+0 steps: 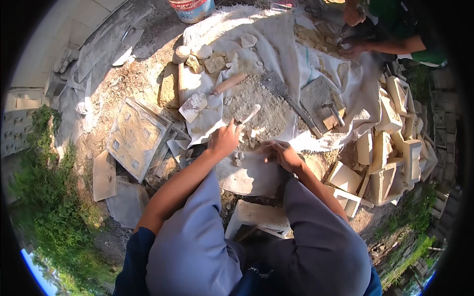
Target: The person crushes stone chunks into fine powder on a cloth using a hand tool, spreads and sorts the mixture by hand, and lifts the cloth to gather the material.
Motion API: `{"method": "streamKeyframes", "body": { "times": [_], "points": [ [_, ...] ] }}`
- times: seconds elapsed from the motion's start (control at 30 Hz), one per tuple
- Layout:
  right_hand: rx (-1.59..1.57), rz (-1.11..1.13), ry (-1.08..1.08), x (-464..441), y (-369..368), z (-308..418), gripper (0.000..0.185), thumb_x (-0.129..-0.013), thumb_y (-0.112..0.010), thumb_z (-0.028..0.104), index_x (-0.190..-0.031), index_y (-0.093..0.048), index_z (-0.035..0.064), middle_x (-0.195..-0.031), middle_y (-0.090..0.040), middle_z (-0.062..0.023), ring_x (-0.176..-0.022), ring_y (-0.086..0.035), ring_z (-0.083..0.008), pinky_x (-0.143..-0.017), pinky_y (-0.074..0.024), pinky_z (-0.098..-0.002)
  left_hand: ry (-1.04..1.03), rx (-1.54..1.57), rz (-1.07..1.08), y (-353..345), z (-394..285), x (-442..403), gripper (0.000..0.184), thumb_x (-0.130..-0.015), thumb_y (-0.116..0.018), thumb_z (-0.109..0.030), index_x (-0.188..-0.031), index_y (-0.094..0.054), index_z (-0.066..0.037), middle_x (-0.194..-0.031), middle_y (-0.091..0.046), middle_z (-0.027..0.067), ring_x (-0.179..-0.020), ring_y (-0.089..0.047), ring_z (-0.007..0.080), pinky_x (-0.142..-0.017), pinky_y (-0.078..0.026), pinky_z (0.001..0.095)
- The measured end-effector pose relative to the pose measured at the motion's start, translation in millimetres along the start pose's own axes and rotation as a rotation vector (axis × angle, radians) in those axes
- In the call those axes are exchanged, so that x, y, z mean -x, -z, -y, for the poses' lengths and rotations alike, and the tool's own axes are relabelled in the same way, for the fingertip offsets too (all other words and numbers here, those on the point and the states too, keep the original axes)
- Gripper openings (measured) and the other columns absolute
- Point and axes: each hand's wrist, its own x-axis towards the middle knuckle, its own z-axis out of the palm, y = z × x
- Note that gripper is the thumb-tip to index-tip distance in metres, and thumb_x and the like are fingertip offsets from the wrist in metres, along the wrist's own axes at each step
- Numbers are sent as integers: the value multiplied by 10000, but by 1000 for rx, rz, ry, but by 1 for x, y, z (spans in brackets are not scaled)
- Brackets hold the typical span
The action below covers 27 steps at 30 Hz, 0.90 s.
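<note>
The left hand (225, 140) is closed around the near end of a narrow tool (251, 114), whose pale, crusted blade points to the far right; the fist hides its handle. The right hand (282, 155) has its fingers bent and partly curled in, just beside small broken chunks; whether it pinches anything cannot be told, as the fingertips are in shadow. Both forearms reach forward past the knees and angle inward, so the hands lie near each other, slightly apart.

Just beyond is a heap of grey crumbs (264, 107), powdery with coarser bits, on a rumpled white woven cloth (269, 37). A few lumps (238, 159) lie nearer, on a flat pale sheet (252, 180). Left of the heap are a smooth, round wooden handle (229, 83) and a squarish, chalky plate (193, 107); how they join is unclear. To the right, a long dark metal tool (302, 114) slants beside a hammer (336, 116), its far end dusted with crumbs.

Farther out, rough stones (215, 63) sit at far left, angular cast blocks (395, 148) pile at right, and a bucket (192, 11) is cut off at the far edge. Another person's hands (354, 48) work at far right, details blurred.
</note>
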Motion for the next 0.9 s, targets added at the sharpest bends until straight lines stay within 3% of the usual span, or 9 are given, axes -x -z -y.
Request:
{"method": "streamKeyframes", "body": {
  "times": [0.2, 0.3, 0.4, 0.47, 0.6, 0.67, 0.73, 0.77, 0.9],
  "points": [
    [-22, -89, 13, 1, -9, -1, 428, -1079, -446, 262, -1294, -552, -93, -1131, -681, -176, -870, -668, -239, -818, -559, -370, -98, -85, 62, -8, 4, 1, 400, -1016, -500, -395, -1093, -571, -9, -767, -655, 294, -773, -679, 487, -695, -562, 538],
    [-24, -75, 48, 0, -2, -4, 432, -1078, -450, 264, -1290, -552, -99, -1121, -681, -176, -872, -668, -239, -819, -558, -371, -49, 67, -45, -16, -3, 10, 357, -1008, -505, -358, -1046, -573, -10, -831, -663, 304, -835, -678, 489, -724, -557, 545],
    [-7, -52, 19, 3, -3, -5, 446, -1080, -437, 278, -1300, -548, -94, -1134, -671, -160, -964, -657, -227, -834, -548, -373, -36, 91, 17, -13, 0, 14, 337, -1006, -502, -323, -985, -571, 6, -857, -659, 320, -884, -671, 500, -762, -541, 572],
    [14, -98, 4, 2, -6, -3, 440, -1078, -446, 269, -1292, -553, -100, -1126, -674, -165, -954, -657, -228, -829, -550, -375, -91, -67, 40, -15, 7, 9, 378, -1013, -526, -354, -931, -579, 11, -768, -650, 304, -772, -683, 476, -669, -555, 535],
    [-27, -61, 40, 1, -1, -8, 431, -1075, -457, 266, -1293, -557, -92, -1087, -684, -179, -857, -666, -242, -803, -556, -374, 12, 110, 42, 1, -16, 20, 212, -954, -501, -192, -995, -583, -1, -893, -666, 325, -877, -682, 479, -757, -548, 562],
    [-9, -105, 42, 1, -4, -8, 421, -1074, -459, 261, -1284, -562, -90, -1074, -684, -173, -819, -672, -241, -783, -555, -367, -58, 76, 69, -11, -3, 17, 224, -957, -499, -195, -1013, -588, 3, -854, -666, 320, -854, -684, 481, -747, -548, 567],
    [8, -95, 46, 0, -6, -7, 416, -1075, -457, 256, -1283, -562, -89, -1071, -684, -170, -815, -673, -239, -781, -555, -366, -205, -143, -17, -6, 0, 7, 310, -998, -544, -302, -970, -606, 1, -688, -639, 282, -673, -682, 447, -600, -556, 516],
    [30, -86, 38, 0, -4, -5, 412, -1075, -455, 251, -1282, -563, -88, -1069, -684, -167, -810, -673, -237, -779, -556, -365, -81, -107, -1, -8, -1, 4, 285, -983, -551, -268, -963, -600, 13, -767, -650, 280, -771, -685, 445, -707, -549, 522],
    [-48, -100, 16, 3, -6, -5, 403, -1075, -459, 253, -1281, -567, -76, -1062, -685, -169, -800, -676, -233, -774, -560, -367, -9, 89, 60, -6, -8, 18, 233, -925, -513, -183, -998, -602, 19, -871, -670, 305, -842, -665, 506, -759, -540, 554]
  ]
}}
